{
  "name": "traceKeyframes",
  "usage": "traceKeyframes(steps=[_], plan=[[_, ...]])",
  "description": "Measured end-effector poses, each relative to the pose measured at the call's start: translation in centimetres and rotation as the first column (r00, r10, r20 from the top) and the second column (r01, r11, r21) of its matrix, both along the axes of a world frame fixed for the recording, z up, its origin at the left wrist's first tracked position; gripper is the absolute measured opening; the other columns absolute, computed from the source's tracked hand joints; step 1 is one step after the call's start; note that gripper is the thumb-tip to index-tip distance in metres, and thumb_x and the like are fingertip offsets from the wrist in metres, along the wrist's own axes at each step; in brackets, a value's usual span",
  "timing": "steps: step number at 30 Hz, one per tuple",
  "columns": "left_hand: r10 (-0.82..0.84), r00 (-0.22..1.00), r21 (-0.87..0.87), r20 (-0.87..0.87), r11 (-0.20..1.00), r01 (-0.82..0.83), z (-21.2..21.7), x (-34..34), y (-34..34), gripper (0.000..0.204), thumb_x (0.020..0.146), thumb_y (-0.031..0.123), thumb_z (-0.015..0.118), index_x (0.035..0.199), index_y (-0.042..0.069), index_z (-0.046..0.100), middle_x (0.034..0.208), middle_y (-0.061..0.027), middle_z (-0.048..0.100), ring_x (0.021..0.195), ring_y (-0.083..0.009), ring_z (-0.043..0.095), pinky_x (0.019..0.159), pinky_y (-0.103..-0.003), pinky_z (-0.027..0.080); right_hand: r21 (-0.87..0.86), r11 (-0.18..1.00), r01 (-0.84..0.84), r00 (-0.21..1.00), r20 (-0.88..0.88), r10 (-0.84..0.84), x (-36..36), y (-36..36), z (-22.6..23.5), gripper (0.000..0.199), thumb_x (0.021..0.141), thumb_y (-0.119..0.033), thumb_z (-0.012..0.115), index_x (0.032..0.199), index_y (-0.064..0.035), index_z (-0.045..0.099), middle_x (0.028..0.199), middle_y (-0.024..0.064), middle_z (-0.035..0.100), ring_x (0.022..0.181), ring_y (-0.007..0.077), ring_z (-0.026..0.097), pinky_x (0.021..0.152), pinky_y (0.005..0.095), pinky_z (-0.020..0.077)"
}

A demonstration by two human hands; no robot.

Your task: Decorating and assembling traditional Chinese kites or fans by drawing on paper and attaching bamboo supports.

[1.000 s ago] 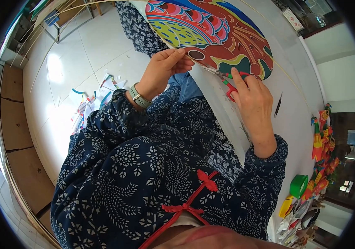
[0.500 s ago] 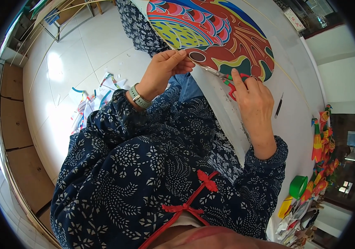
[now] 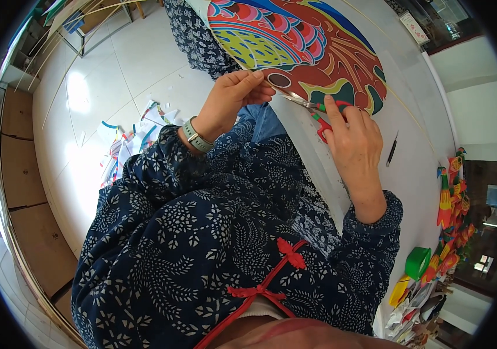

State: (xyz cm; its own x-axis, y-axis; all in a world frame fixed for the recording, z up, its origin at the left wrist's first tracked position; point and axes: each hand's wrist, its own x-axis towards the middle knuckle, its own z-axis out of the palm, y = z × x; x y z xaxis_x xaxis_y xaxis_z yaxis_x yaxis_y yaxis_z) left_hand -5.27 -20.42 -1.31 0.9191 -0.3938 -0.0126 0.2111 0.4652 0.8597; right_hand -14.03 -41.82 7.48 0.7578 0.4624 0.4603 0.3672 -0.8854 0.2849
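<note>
A large painted sheet (image 3: 341,61) in brown, red, blue and yellow-green lies at the table's edge, its patterns like scales and fins. My left hand (image 3: 240,93), with a watch on its wrist, is closed in a pinch on the sheet's near edge, beside a dark oval. Held in my right hand (image 3: 353,131) is a pair of scissors (image 3: 320,119) with red and green handles. Their blades point left along the edge, toward my left fingertips. Part of the handles is hidden under my right fingers.
A black pen-like tool (image 3: 391,151) lies on the pale table (image 3: 414,128) right of my hand. Colourful figures (image 3: 446,198) and a green tape roll (image 3: 417,263) sit at the right. Paper scraps (image 3: 126,145) litter the tiled floor; cardboard boxes (image 3: 27,192) stand at the left.
The scissors' handles have come closer together, the red one tilting slightly left. The sheet and my left hand have shifted very slightly right.
</note>
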Motion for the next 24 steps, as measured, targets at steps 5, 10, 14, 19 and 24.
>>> traceKeyframes(steps=[5,10,14,19,24], plan=[[-0.001,1.000,0.004,-0.005,1.000,0.001,-0.1,-0.1,0.1,0.027,0.092,0.024,0.049,0.096,0.001,0.061,0.085,-0.0078,0.066,0.075,-0.0128,0.062,0.070,-0.023,0.048,-0.053,0.998,0.015,1.000,0.020,-0.014,0.0,0.0,-0.5,0.040,0.067,-0.009,0.061,0.107,-0.0082,0.062,0.072,0.0020,0.046,0.066,0.0156,0.049,0.056,0.0279,0.0399],[-0.006,1.000,0.012,-0.008,1.000,0.006,-0.1,-0.1,0.2,0.027,0.092,0.024,0.049,0.098,0.000,0.061,0.085,-0.0082,0.066,0.075,-0.0136,0.062,0.070,-0.024,0.049,-0.063,0.998,0.011,1.000,0.025,-0.009,0.0,-0.1,-0.7,0.038,0.068,-0.007,0.059,0.107,-0.0082,0.062,0.071,0.0016,0.045,0.065,0.0154,0.049,0.055,0.0273,0.0397],[-0.008,1.000,0.023,-0.010,1.000,0.008,-0.1,-0.1,0.1,0.027,0.092,0.024,0.049,0.098,0.000,0.061,0.085,-0.0081,0.066,0.076,-0.0137,0.062,0.070,-0.024,0.048,-0.080,0.997,0.010,0.998,0.060,-0.005,0.2,-0.2,-0.7,0.040,0.067,-0.007,0.060,0.107,-0.0079,0.062,0.069,0.0011,0.044,0.062,0.0153,0.049,0.054,0.0278,0.0409],[-0.022,0.999,0.029,-0.031,0.999,0.023,-0.8,0.2,0.0,0.027,0.092,0.024,0.050,0.098,0.001,0.060,0.086,-0.0078,0.065,0.076,-0.0138,0.062,0.070,-0.024,0.048,0.069,0.997,0.039,0.999,-0.027,-0.037,0.6,-1.2,-0.9,0.040,0.066,-0.007,0.065,0.106,-0.0090,0.061,0.070,0.0031,0.050,0.061,0.0183,0.054,0.054,0.0303,0.0450],[-0.041,0.994,0.091,-0.106,0.995,0.051,-1.9,0.6,-0.6,0.026,0.091,0.024,0.052,0.098,0.000,0.060,0.087,-0.0072,0.065,0.076,-0.0134,0.062,0.070,-0.024,0.048,0.265,0.953,0.145,0.986,-0.120,-0.116,2.2,-2.5,-0.7,0.039,0.069,-0.006,0.067,0.107,-0.0088,0.059,0.078,0.0067,0.058,0.066,0.0221,0.058,0.058,0.0312,0.0478]])
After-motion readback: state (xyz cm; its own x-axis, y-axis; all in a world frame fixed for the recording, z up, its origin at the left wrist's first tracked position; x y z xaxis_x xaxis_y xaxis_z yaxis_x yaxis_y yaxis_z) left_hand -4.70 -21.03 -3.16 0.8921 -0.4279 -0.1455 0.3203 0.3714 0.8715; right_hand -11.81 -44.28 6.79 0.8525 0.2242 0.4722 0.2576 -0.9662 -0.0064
